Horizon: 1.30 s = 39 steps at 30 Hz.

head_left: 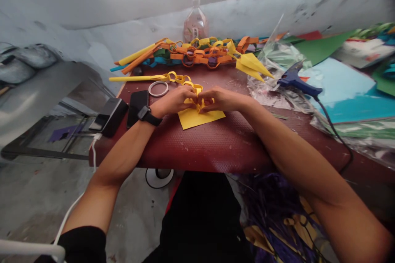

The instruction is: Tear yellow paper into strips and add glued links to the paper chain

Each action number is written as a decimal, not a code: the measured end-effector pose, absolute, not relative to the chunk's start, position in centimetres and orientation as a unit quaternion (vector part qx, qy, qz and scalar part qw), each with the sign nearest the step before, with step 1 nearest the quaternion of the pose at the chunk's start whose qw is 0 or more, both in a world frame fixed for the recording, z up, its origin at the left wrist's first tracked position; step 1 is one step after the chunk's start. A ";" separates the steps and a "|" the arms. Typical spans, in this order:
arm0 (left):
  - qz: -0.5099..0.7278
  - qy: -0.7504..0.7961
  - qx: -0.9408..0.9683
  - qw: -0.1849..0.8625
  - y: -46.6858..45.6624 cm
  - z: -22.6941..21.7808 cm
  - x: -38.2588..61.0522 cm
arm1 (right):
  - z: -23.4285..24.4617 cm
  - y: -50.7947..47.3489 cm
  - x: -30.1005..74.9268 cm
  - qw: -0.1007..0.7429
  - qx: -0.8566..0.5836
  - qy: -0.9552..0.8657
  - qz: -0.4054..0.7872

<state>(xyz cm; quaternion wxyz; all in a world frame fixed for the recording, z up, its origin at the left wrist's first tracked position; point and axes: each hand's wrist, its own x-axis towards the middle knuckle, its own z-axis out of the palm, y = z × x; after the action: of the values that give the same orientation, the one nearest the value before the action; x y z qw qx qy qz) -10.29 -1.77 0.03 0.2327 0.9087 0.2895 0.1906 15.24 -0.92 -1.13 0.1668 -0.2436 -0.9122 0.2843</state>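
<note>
My left hand (174, 100) and my right hand (220, 99) meet over a yellow paper sheet (197, 118) on the dark red table (216, 144). Both pinch a folded yellow paper strip (198, 98) between their fingertips. That strip joins a yellow paper chain (177, 78) that runs back and left to a long yellow strip (132, 78). A black watch (148, 116) is on my left wrist.
A pile of orange, yellow and blue paper chains (197, 53) lies at the back before a plastic bottle (195, 22). A tape roll (158, 88), a phone (137, 107) and a power bank (109, 116) sit left. A blue glue gun (296, 80) rests on plastic and coloured sheets, right.
</note>
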 end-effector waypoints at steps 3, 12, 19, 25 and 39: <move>0.185 0.293 0.915 0.207 -1.9 0.0 -10.3 | -1.0 -1.0 15.1 0.165 -0.238 -0.912 0.290; 0.167 0.235 0.933 0.216 -1.9 -0.1 -10.1 | -1.7 -0.6 15.3 0.179 -0.227 -0.907 0.306; 0.203 0.294 0.921 0.156 -1.5 -0.6 -10.3 | -1.6 -0.6 15.5 0.232 -0.258 -0.893 0.286; 0.237 0.291 0.912 0.167 -1.3 -1.1 -10.2 | -1.5 -0.8 15.3 0.276 -0.254 -0.884 0.278; 0.299 0.306 0.892 0.146 -0.8 -1.8 -10.0 | -1.2 -0.8 15.4 0.314 -0.277 -0.871 0.257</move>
<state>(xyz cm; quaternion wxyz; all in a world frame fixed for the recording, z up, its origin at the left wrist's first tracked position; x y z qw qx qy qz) -9.98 -0.77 -1.76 0.1458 0.8921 0.3057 0.2992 15.43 -0.83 -1.15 0.3142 -0.2769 -0.8710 0.2567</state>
